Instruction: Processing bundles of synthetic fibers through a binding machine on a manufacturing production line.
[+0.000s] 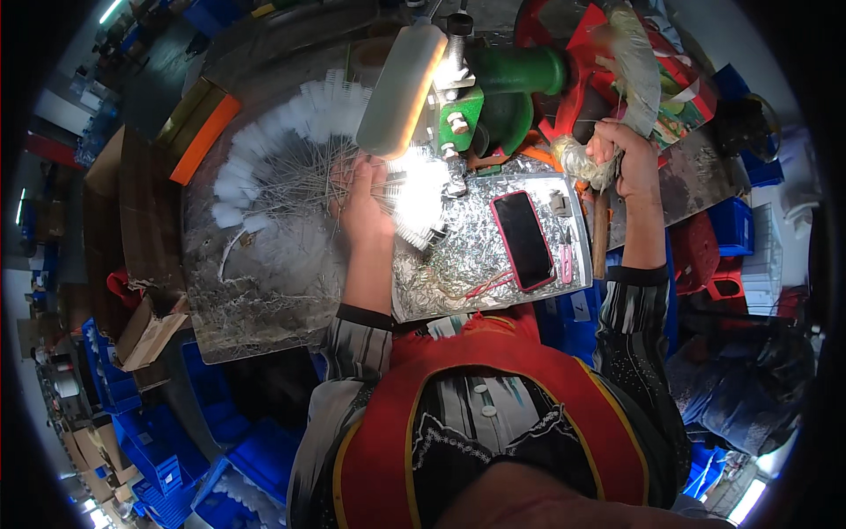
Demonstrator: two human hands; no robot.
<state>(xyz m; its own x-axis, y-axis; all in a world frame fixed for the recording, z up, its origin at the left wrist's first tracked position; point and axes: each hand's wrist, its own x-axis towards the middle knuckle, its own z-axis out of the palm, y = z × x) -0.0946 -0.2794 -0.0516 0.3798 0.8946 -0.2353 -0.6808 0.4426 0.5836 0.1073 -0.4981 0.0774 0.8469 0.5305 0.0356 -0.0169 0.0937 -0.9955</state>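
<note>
My left hand (366,212) reaches in under a lamp (401,93), beside a fanned heap of white-bristled brushes (233,181) with thin wire stems. Its fingertips are partly hidden by the lamp and lost in the glare, so whether they grip anything does not show. Just right of that hand, more pale bristles or wires (419,207) lie in the brightest light. A green metal hand press (458,119) with bolts stands beyond them. My right hand (634,159) is closed around the wrapped handle (589,166) of the press, at the right.
On a foil-covered board (449,273) lie a phone (523,240) in a red case and a small pink-handled tool (566,260). An orange-edged box (203,132) stands at the far left of the worktable (264,309). Blue bins (159,450) are at the lower left, with a red stool (705,256) at the right.
</note>
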